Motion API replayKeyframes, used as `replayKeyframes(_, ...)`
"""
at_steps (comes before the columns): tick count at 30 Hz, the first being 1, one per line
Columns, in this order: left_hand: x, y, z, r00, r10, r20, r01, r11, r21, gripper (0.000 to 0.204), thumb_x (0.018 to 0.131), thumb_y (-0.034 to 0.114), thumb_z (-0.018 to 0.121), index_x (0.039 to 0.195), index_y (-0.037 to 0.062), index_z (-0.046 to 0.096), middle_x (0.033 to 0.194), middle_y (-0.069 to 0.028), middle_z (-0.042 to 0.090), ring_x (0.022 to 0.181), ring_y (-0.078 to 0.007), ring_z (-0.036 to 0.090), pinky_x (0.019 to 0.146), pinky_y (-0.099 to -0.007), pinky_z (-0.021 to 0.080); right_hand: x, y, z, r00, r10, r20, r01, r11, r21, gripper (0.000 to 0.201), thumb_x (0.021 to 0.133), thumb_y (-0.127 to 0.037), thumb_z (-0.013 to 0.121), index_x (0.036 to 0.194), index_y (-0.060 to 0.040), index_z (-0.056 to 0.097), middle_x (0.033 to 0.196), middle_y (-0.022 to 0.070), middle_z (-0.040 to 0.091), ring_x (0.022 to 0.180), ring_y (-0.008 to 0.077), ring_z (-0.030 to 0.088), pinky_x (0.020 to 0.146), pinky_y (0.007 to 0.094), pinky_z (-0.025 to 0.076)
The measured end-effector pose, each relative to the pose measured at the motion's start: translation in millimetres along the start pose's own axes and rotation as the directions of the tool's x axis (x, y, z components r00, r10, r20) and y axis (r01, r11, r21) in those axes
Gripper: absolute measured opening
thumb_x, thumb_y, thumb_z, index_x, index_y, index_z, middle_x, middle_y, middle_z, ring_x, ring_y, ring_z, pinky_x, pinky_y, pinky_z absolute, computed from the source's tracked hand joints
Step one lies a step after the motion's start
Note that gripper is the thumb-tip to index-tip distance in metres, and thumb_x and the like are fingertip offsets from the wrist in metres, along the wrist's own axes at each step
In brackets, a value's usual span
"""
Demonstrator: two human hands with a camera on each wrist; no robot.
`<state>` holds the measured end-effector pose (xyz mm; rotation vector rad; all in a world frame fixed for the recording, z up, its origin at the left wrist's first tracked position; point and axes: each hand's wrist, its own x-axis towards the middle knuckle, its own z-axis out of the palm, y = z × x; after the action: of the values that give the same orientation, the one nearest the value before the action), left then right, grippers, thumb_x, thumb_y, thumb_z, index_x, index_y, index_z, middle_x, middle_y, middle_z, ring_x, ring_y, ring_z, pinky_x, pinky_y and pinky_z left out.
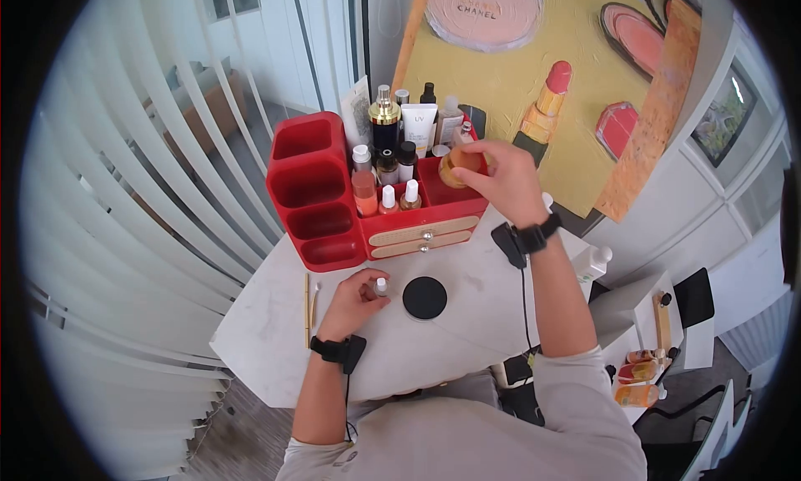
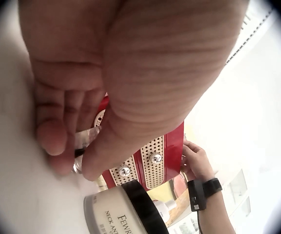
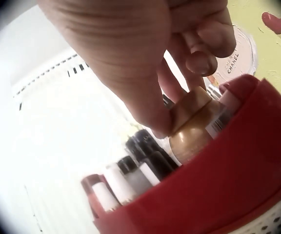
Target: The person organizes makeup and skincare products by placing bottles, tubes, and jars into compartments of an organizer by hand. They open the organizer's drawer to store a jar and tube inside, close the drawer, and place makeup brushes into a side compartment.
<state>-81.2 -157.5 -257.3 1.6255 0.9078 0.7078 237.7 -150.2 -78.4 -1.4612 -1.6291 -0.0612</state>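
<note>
My right hand (image 1: 511, 181) grips a gold jar (image 1: 452, 169) by its lid, at the right-hand compartment of the red cosmetics organizer (image 1: 392, 229). Seen from the right wrist, the jar's golden body (image 3: 191, 142) is partly hidden behind the organizer's red wall. Down on the white table, my left hand (image 1: 346, 304) holds a small clear bottle with a white cap (image 1: 381, 286) between thumb and fingers. To the right of that hand stands a cream jar with a black lid (image 1: 425, 298); its pale side (image 2: 112, 214) carries printed lettering in the left wrist view.
Several bottles and a white UV tube (image 1: 419, 127) fill the organizer's middle; round-edged compartments (image 1: 310, 181) line its left. A gold stick (image 1: 307, 310) and a cotton swab (image 1: 314, 302) lie left on the table (image 1: 467, 347). A makeup painting (image 1: 492, 72) stands behind.
</note>
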Motion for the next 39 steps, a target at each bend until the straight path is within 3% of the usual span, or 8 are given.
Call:
replayKeyframes(2, 3, -3, 1, 0.999, 0.035, 0.011, -0.035, 0.998, -0.055, 0.040, 0.087, -0.008, 0.077, 0.123, 0.0049, 0.068, 0.088, 0.0026, 0.064, 0.073, -0.0028, 0.059, 0.065, -0.0217, 0.047, 10, 10, 14, 0.990, -0.084, 0.110, 0.099, 0.987, -0.129, 0.031, 0.082, -0.021, 0.087, 0.108, -0.0074, 0.077, 0.099, 0.0127, 0.077, 0.086, 0.0340, 0.073, 0.080, 0.0403, 0.060)
replayKeyframes(11, -1, 6, 1, 1.000, 0.010, 0.004, -0.010, 1.000, 0.027, 0.049, 0.085, -0.012, 0.074, 0.130, 0.0036, 0.063, 0.101, -0.0012, 0.067, 0.075, -0.0048, 0.059, 0.069, -0.0213, 0.050, -7, 1, 7, 0.987, -0.114, 0.110, 0.132, 0.975, -0.178, 0.026, 0.086, -0.010, 0.078, 0.112, -0.0123, 0.075, 0.117, 0.0063, 0.074, 0.099, 0.0356, 0.073, 0.083, 0.0423, 0.060)
replayKeyframes(14, 1, 6, 2, 0.998, 0.051, -0.021, -0.051, 0.999, 0.006, 0.052, 0.083, -0.012, 0.075, 0.131, 0.0037, 0.062, 0.107, -0.0047, 0.070, 0.074, -0.0071, 0.060, 0.069, -0.0240, 0.051, -34, -12, 9, 0.990, -0.137, -0.044, 0.128, 0.979, -0.158, 0.027, 0.088, -0.009, 0.079, 0.114, -0.0099, 0.074, 0.119, 0.0072, 0.074, 0.092, 0.0329, 0.074, 0.076, 0.0401, 0.060)
replayKeyframes(21, -2, 17, 6, 0.996, 0.074, -0.057, -0.070, 0.996, 0.063, 0.059, 0.080, -0.010, 0.080, 0.134, 0.0053, 0.060, 0.106, -0.0073, 0.072, 0.071, -0.0087, 0.060, 0.067, -0.0255, 0.052, -155, -34, 49, 0.955, -0.032, 0.295, -0.032, 0.977, 0.209, 0.036, 0.089, -0.013, 0.084, 0.123, -0.0088, 0.074, 0.113, 0.0086, 0.072, 0.071, 0.0196, 0.062, 0.065, 0.0341, 0.054)
replayKeyframes(27, -9, 28, 16, 0.951, 0.305, -0.054, -0.297, 0.948, 0.114, 0.068, 0.075, -0.009, 0.081, 0.139, 0.0064, 0.060, 0.102, -0.0044, 0.072, 0.068, -0.0081, 0.060, 0.061, -0.0244, 0.050, -161, -56, 72, 0.920, -0.277, 0.278, 0.262, 0.961, 0.093, 0.036, 0.085, -0.017, 0.085, 0.118, -0.0111, 0.071, 0.096, 0.0055, 0.063, 0.091, 0.0284, 0.065, 0.080, 0.0402, 0.057)
replayKeyframes(31, -10, 28, 16, 0.911, 0.403, -0.084, -0.400, 0.915, 0.051, 0.086, 0.072, -0.009, 0.087, 0.150, 0.0077, 0.055, 0.117, -0.0065, 0.074, 0.072, -0.0084, 0.062, 0.060, -0.0225, 0.048, -146, -62, 68, 0.915, -0.343, 0.212, 0.320, 0.937, 0.138, 0.029, 0.086, -0.013, 0.083, 0.112, -0.0090, 0.071, 0.096, 0.0064, 0.065, 0.089, 0.0295, 0.065, 0.078, 0.0397, 0.057)
replayKeyframes(35, -6, 40, 13, 0.919, 0.339, -0.204, -0.354, 0.934, -0.044, 0.095, 0.072, -0.005, 0.092, 0.156, 0.0075, 0.049, 0.128, -0.0068, 0.072, 0.077, -0.0071, 0.062, 0.063, -0.0203, 0.047, -111, -47, 28, 0.993, -0.061, -0.101, 0.086, 0.962, 0.260, 0.019, 0.095, -0.007, 0.076, 0.113, -0.0046, 0.072, 0.096, 0.0092, 0.068, 0.074, 0.0234, 0.065, 0.070, 0.0354, 0.055)
replayKeyframes(39, -3, 30, 10, 0.952, 0.221, -0.213, -0.211, 0.975, 0.067, 0.077, 0.078, -0.004, 0.089, 0.148, 0.0062, 0.056, 0.123, -0.0045, 0.073, 0.077, -0.0053, 0.062, 0.066, -0.0198, 0.049, -67, -1, 17, 0.931, 0.097, -0.353, -0.013, 0.972, 0.234, 0.018, 0.096, -0.009, 0.077, 0.112, -0.0026, 0.071, 0.092, 0.0086, 0.067, 0.071, 0.0190, 0.062, 0.066, 0.0314, 0.051)
